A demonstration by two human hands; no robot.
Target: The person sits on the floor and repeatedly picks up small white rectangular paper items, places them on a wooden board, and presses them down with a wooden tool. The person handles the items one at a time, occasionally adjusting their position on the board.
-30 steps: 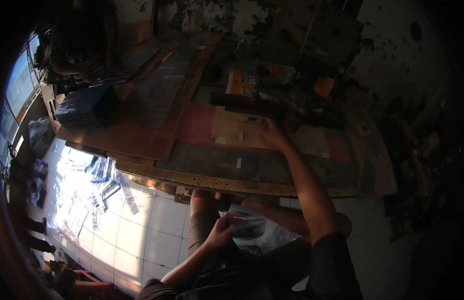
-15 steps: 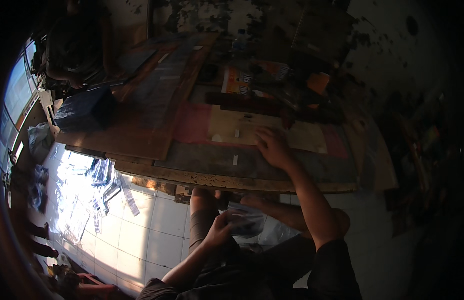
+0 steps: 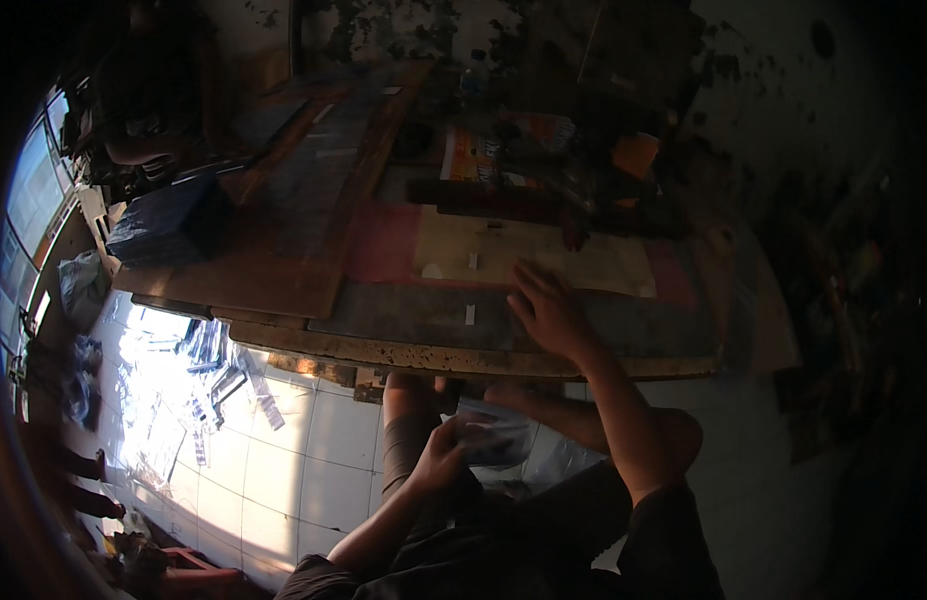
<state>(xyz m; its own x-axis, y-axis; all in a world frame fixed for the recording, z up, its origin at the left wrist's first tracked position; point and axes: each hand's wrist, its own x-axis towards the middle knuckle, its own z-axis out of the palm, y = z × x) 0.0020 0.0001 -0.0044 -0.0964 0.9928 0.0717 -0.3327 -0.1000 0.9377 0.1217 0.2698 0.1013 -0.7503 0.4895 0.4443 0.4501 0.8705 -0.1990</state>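
Over my lap, my left hand (image 3: 441, 456) is closed on the gathered edge of a clear plastic bag (image 3: 497, 440). Dark contents show faintly through the bag, too dim to name. My right hand (image 3: 553, 312) reaches over the worktable (image 3: 403, 318), its fingers stretched toward the near edge of a pale yellow sheet (image 3: 548, 264) and holding nothing that I can see. Pink material (image 3: 381, 243) shows at both ends of that sheet. One small white strip (image 3: 473, 260) lies on the sheet; another white strip (image 3: 470, 314) lies on the grey surface nearer me.
A dark bar (image 3: 483, 198) lies along the sheet's far side, with a printed packet (image 3: 468, 158) and an orange piece (image 3: 635, 155) beyond. At left stand a brown board (image 3: 243, 285) and a dark wrapped box (image 3: 168, 220). Clear scraps (image 3: 213, 370) litter the sunlit floor. Another person (image 3: 153, 90) sits far left.
My right hand has drawn back slightly toward me and to the right, off the sheet's middle. My left hand and the bag have barely moved. The other person's arm has shifted.
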